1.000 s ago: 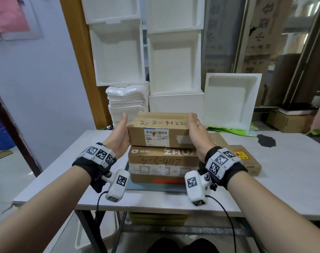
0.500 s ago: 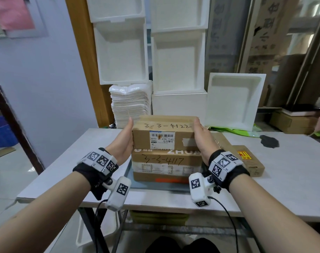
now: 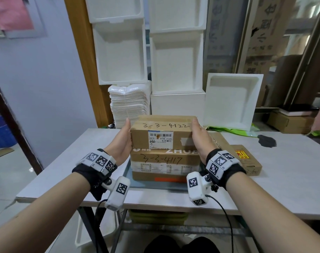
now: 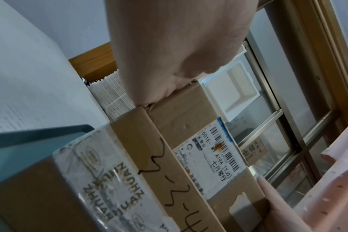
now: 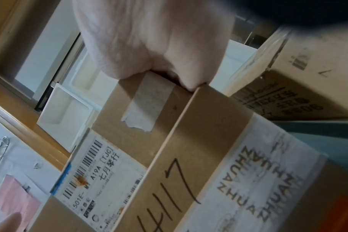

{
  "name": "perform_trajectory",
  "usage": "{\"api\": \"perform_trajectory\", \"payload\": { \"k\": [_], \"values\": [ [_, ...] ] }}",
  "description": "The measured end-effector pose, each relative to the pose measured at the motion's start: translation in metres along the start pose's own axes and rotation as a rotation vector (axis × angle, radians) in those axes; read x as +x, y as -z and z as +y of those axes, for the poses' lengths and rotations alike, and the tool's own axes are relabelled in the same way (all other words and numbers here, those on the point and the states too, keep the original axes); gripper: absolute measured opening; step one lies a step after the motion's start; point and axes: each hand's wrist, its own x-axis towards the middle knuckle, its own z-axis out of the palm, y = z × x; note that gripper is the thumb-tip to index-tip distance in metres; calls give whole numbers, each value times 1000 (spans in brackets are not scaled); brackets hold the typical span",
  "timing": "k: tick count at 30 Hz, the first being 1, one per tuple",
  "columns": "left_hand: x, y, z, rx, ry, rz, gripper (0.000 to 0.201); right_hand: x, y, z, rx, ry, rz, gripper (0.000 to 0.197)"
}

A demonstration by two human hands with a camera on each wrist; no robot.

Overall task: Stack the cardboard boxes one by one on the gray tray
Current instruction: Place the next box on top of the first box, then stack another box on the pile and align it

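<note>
A cardboard box marked 3-3-4122 lies on top of a larger box marked 3-3-4117, which stands on the gray tray. My left hand presses flat against the top box's left end and my right hand against its right end, thumbs pointing up. The far fingers are hidden behind the box. In the left wrist view the palm meets the top box above the lower box. The right wrist view shows the palm on the taped end of the top box.
A flat carton with a yellow and red label lies right of the tray, with another flat carton behind it. White foam boxes and a pile of white trays stand at the table's back. The table's front edge is near.
The top box has come down onto the lower box. Both hands have kept their places on its ends.
</note>
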Motion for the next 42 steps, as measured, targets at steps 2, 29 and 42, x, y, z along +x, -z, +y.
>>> {"api": "perform_trajectory", "payload": {
  "k": [2, 29, 42],
  "values": [
    [-1, 3, 2, -21, 5, 10, 71, -1, 2, -3, 29, -35, 7, 115],
    [-36, -108, 87, 63, -192, -78, 84, -62, 112, -32, 21, 22, 136, 75],
    [10, -235, 14, -35, -12, -219, 78, -35, 166, 42, -28, -175, 155, 88]
  ]
}}
